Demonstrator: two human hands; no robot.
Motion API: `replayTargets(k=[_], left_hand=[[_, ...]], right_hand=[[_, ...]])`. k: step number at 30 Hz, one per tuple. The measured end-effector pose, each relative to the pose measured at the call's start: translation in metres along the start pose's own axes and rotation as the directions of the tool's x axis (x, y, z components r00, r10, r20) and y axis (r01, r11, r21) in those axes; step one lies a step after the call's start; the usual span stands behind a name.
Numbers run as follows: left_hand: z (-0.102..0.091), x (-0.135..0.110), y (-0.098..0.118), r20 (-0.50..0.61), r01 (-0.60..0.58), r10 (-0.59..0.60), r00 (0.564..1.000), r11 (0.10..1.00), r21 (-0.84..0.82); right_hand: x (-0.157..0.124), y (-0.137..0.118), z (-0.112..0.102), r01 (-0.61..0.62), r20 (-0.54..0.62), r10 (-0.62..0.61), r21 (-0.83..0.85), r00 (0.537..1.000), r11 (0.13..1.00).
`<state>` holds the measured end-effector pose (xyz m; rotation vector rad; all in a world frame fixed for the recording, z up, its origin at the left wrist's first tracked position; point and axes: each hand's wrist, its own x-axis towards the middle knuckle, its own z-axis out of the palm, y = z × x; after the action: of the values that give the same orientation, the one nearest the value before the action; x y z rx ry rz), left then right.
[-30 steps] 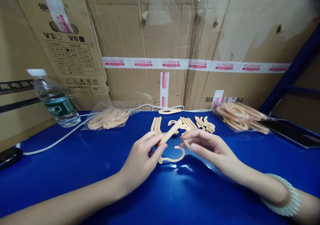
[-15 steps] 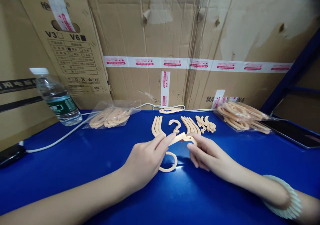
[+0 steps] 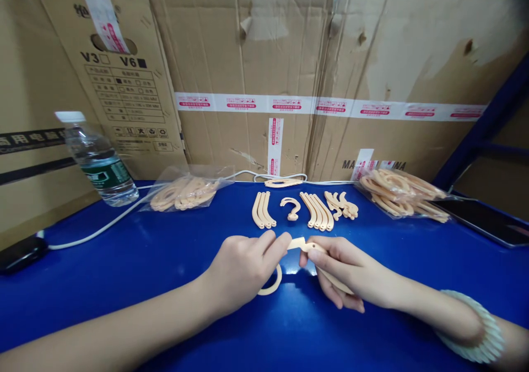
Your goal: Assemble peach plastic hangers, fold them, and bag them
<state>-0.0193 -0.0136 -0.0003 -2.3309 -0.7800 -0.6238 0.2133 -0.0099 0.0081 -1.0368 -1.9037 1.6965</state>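
My left hand [image 3: 248, 270] is closed on a beige plastic hanger piece [image 3: 296, 243] whose flat end sticks out past the fingertips. A round beige loop [image 3: 271, 289] shows below that hand; whether it belongs to the same piece is hidden. Between thumb and fingers, my right hand [image 3: 341, 270] grips a curved hanger arm [image 3: 330, 278] with a small hole near its tip. The two pieces meet end to end. Beyond my hands lie a hanger hook [image 3: 291, 209], curved arms on the left [image 3: 262, 211] and right [image 3: 317, 212], and a small pile of hook-shaped parts [image 3: 342, 205].
Bagged beige parts lie at left [image 3: 184, 193] and right [image 3: 397, 193]. A water bottle [image 3: 103, 168], a white cable [image 3: 95, 233] and a black device [image 3: 22, 253] are on the left. A dark tablet-like slab [image 3: 487, 220] sits far right. Cardboard [image 3: 248, 58] walls the back of the blue table [image 3: 185, 339].
Both hands have come slightly nearer to me with the joined pieces. The right hand has turned, so more of its curved arm shows below the palm. The loop is more covered by my left hand.
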Motion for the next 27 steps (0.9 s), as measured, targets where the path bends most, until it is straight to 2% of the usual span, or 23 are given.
replayTargets(k=[5, 15, 22, 27], left_hand=[[-0.002, 0.003, 0.001, 0.03, -0.028, 0.028, 0.999, 0.999, 0.019], [-0.01, 0.005, 0.005, 0.057, -0.068, 0.066, 0.996, 0.997, 0.047], [-0.014, 0.007, 0.008, 0.113, -0.043, 0.041, 0.993, 0.999, 0.015], [-0.016, 0.007, 0.011, 0.16, 0.011, -0.008, 0.987, 1.0, -0.015]], right_hand=[[0.001, -0.002, 0.005, 0.002, -0.019, -0.002, 0.007, 1.0, 1.0], [-0.002, -0.007, 0.009, 0.035, -0.12, -0.063, -0.218, 0.991, 0.975], [-0.002, -0.007, 0.013, 0.131, -0.175, -0.208, -0.372, 0.962, 0.919], [-0.002, -0.006, 0.012, 0.217, -0.193, -0.375, -0.548, 0.907, 0.808]])
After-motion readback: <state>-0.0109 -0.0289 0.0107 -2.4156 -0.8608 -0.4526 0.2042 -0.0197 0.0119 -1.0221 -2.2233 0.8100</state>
